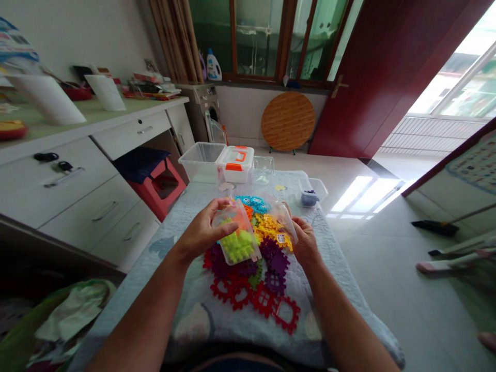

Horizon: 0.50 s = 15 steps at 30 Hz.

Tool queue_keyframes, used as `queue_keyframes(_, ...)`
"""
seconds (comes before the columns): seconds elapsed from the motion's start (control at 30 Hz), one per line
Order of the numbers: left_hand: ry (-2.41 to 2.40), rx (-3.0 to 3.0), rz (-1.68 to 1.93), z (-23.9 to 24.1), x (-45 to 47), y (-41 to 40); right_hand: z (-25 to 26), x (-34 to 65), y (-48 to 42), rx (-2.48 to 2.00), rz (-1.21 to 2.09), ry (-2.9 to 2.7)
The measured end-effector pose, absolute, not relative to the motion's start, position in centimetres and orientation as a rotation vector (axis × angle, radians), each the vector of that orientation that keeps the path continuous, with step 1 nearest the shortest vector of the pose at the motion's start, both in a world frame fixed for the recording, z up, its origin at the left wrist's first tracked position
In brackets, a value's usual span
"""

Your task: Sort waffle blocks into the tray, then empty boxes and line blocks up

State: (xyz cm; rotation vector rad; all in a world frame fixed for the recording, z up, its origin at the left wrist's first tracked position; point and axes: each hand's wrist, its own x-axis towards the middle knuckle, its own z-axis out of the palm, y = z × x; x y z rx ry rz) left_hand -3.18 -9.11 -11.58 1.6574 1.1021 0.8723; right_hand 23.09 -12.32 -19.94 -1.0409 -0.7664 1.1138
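My left hand grips a clear plastic box tilted over the table, with lime-green toy pieces inside it. My right hand holds the other side, fingers closed on the clear plastic. Below and between the hands lies a heap of interlocking toy tiles: yellow, blue, purple and red. They rest on a light-blue cloth that covers the table.
At the table's far end stand an empty clear bin, a white box with orange latches, a small clear tub and a tub with dark pieces. White drawers and a red stool are left; tiled floor right.
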Motion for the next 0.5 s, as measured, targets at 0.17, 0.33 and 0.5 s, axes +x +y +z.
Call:
queue_keyframes(0.17,1.307,1.801,0.835,-10.0,-3.7,-9.3,-20.0,22.9,-12.2,-1.062,1.142,-0.742)
queue_keyframes(0.33,1.426,2.12,0.782,-7.8,-0.5,-9.0,-19.8,22.8,-12.4,-1.095,1.176,-0.772)
queue_keyframes(0.5,1.488,2.203,0.804,-6.6,0.4,-9.0,-19.8,22.9,-12.4,-1.11,1.139,-0.766)
